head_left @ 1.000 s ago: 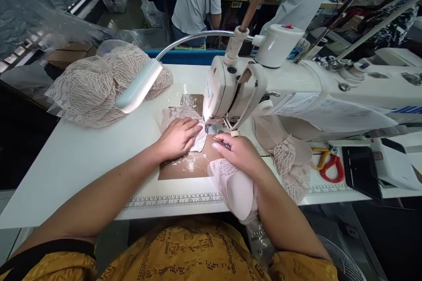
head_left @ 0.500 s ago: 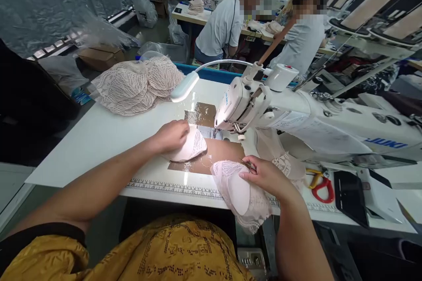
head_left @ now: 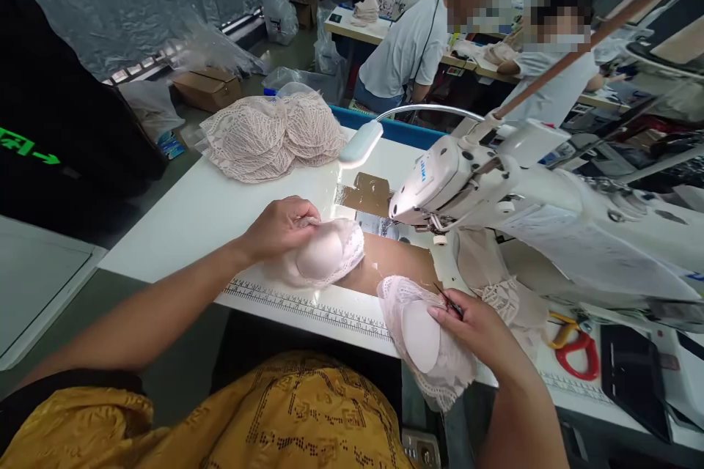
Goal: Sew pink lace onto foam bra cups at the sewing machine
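My left hand is closed on the edge of a pale pink lace bra cup, which it holds just above the white table, left of the sewing machine head. My right hand rests on a second lace cup at the table's front edge, its fingers pinched on a small dark thread snip. The needle area sits above a brown taped patch between the two cups.
A heap of lace cups lies at the table's far left. A gooseneck lamp hangs over the middle. More lace pieces, red-handled scissors and a black phone lie under the machine arm. Other people work at tables behind.
My left hand has drawn a cup away from the needle toward the left and lifted it. My right hand pulled back to the front edge with the second cup. The view swung left.
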Demonstrator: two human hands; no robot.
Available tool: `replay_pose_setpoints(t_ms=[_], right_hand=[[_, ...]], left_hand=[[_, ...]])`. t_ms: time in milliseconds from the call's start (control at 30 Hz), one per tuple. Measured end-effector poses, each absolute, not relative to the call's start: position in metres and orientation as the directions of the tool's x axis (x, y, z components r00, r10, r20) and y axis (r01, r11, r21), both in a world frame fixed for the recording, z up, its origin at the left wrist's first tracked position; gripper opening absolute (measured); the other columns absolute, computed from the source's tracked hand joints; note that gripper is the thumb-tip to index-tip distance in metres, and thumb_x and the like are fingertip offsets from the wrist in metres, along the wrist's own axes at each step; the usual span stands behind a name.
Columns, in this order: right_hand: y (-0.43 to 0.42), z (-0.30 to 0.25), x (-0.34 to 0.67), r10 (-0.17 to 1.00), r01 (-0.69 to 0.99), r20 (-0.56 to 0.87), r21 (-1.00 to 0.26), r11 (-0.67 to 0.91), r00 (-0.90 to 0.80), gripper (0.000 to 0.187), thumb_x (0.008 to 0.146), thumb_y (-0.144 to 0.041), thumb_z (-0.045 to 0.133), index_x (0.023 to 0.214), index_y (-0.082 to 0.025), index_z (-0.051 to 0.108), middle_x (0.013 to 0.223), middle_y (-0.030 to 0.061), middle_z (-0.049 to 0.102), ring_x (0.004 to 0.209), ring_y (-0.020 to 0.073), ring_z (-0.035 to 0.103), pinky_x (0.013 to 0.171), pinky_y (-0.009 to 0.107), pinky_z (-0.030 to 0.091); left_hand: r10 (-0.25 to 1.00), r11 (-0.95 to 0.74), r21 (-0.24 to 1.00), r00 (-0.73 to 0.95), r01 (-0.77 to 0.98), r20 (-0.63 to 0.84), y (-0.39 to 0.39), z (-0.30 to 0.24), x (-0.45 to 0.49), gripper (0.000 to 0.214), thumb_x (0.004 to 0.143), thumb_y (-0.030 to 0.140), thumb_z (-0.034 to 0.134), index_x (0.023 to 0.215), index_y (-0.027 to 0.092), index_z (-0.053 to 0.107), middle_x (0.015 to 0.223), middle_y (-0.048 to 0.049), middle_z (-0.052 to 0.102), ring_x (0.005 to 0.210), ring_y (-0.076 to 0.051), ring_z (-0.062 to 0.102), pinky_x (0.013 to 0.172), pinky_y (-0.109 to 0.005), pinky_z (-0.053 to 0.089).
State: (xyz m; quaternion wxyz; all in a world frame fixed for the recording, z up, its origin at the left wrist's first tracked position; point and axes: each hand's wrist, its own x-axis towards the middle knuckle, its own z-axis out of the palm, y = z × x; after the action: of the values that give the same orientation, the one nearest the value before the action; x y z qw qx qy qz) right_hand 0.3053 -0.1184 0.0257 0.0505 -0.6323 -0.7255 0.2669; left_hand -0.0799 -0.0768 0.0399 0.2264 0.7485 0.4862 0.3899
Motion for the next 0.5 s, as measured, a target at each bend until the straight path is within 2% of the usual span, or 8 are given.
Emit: replay_pose_setpoints(t_ms=[100,200,267,367,500], right_hand=[[-0.119,0.025,0.299,0.965,0.880,-0.179,-0.467,0.089,-0.193,0.024,0.085,-0.047,0.054,0.076,-0.025,0.057,0.073,0.0010,0.062,0.072,0.0213,0.059,0.066,0.031,0.045],[-0.116,0.026,0.290,0.985,0.844,-0.050,-0.524,0.116,-0.167,0.023,0.085,-0.045,0.054,0.085,-0.024,0.062,0.094,0.0052,0.067,0.093,0.0247,0.062,0.084,0.035,0.046],[-0.114,0.026,0.284,0.991,0.823,-0.013,-0.559,0.103,-0.133,0.025,0.085,-0.046,0.055,0.089,-0.023,0.064,0.100,0.0057,0.068,0.097,0.0254,0.062,0.088,0.035,0.046],[-0.112,0.027,0.273,0.997,0.802,-0.046,-0.597,0.027,-0.068,0.028,0.084,-0.047,0.057,0.094,-0.023,0.067,0.095,0.0041,0.071,0.089,0.0239,0.065,0.079,0.032,0.048],[-0.110,0.027,0.256,0.996,0.752,-0.061,-0.659,0.005,-0.060,0.029,0.085,-0.047,0.058,0.099,-0.023,0.067,0.093,0.0030,0.070,0.084,0.0211,0.063,0.072,0.029,0.048]], left_hand=[[0.745,-0.638,0.482,0.322,0.600,0.584,-0.090,0.042,-0.088,0.012,0.082,0.018,0.052,0.076,0.020,0.061,0.070,-0.0023,0.063,0.074,-0.017,0.058,0.073,-0.033,0.050],[0.639,-0.700,0.269,0.412,0.661,0.650,-0.098,0.043,-0.097,0.017,0.087,0.021,0.050,0.073,0.023,0.060,0.066,-0.0013,0.061,0.071,-0.017,0.058,0.081,-0.038,0.052],[0.595,-0.705,0.169,0.444,0.689,0.670,-0.103,0.044,-0.102,0.020,0.089,0.022,0.050,0.073,0.024,0.061,0.064,-0.0001,0.060,0.071,-0.017,0.059,0.084,-0.039,0.052],[0.521,-0.722,0.076,0.469,0.688,0.713,-0.108,0.046,-0.110,0.018,0.089,0.019,0.052,0.075,0.024,0.062,0.063,0.0013,0.060,0.070,-0.016,0.059,0.085,-0.037,0.053],[0.480,-0.730,0.061,0.447,0.681,0.755,-0.110,0.044,-0.117,0.014,0.088,0.016,0.054,0.079,0.024,0.062,0.064,0.0023,0.060,0.069,-0.015,0.059,0.084,-0.036,0.053]])
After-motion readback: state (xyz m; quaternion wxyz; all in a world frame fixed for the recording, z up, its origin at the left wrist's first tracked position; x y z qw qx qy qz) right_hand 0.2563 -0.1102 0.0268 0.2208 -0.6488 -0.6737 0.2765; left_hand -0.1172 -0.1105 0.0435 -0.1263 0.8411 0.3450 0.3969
